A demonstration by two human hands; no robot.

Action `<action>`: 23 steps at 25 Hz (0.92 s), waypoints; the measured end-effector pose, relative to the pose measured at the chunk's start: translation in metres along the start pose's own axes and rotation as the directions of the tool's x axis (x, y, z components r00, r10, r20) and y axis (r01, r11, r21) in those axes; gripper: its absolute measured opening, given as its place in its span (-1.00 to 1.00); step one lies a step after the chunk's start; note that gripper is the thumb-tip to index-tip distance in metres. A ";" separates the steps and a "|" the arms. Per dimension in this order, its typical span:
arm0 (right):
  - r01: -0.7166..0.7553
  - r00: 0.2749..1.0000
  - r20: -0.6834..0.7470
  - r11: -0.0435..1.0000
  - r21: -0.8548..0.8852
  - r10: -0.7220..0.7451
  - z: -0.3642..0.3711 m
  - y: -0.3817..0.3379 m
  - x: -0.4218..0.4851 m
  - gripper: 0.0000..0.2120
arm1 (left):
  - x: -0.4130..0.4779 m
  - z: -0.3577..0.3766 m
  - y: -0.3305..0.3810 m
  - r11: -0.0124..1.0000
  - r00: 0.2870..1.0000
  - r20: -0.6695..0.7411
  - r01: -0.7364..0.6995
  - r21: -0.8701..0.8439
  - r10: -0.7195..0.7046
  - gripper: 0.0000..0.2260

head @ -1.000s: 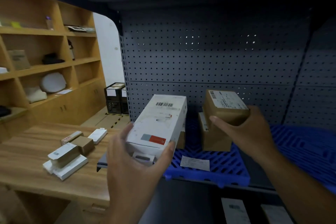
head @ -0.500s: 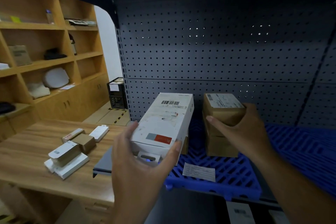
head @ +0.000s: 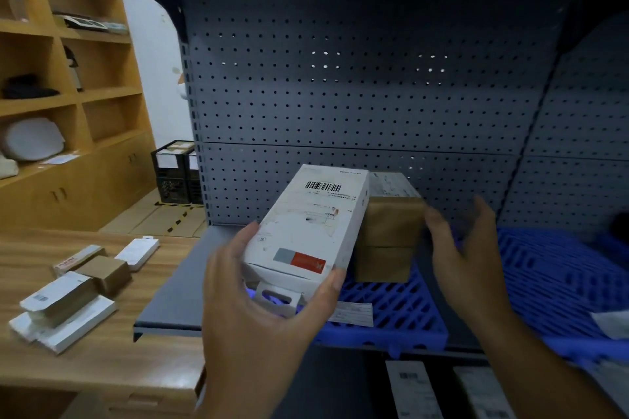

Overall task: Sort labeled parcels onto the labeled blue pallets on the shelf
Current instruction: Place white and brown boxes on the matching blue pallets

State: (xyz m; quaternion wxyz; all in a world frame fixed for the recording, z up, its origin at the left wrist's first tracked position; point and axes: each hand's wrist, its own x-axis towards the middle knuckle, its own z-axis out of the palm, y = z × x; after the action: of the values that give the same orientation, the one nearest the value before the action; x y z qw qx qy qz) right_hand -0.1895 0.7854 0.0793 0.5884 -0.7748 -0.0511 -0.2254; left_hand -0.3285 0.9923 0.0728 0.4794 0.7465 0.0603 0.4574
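Left hand (head: 258, 309) grip holds white parcel (head: 309, 224) beside stacked brown parcels (head: 388, 235).

Black crates (head: 173, 173) are sitting on the floor beside wooden shelving (head: 68, 95); a white helmet-like object (head: 32, 139) is resting in one cubby

A: What colours are on the long box (head: 308, 231)?

B: White, with a black barcode near the far end and a grey-and-red patch near the front.

A: And the stacked parcels (head: 388, 235) beside it?

B: Plain brown, with a white label on top.

A: The pallet (head: 401, 313)?

B: Bright blue, in an open grid. The back panel (head: 357, 95) is grey, dotted with rows of holes. The tabletop (head: 102, 350) is light wood grain.
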 end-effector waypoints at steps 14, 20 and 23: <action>-0.136 0.987 -0.151 0.816 -0.561 0.061 -0.247 0.105 0.012 -0.43 | -0.085 0.243 0.084 0.998 0.962 0.272 0.003 -0.065 0.015 -0.12; -0.060 0.998 -0.029 0.854 -0.517 0.053 -0.343 0.159 0.061 -0.54 | -0.100 0.362 0.088 0.978 0.973 0.192 0.090 0.187 -0.126 -0.12; -0.037 0.999 0.008 0.891 -0.453 0.046 -0.372 0.174 0.083 -0.62 | -0.103 0.385 0.081 0.930 0.974 0.081 0.175 0.324 -0.212 -0.07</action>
State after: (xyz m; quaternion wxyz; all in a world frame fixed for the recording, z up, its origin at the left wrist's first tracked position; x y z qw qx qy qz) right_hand -0.1627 0.3691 0.0349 0.3962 -0.8934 0.0138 -0.2113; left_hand -0.1305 0.6405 0.0243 0.3997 0.8288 0.1780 0.3487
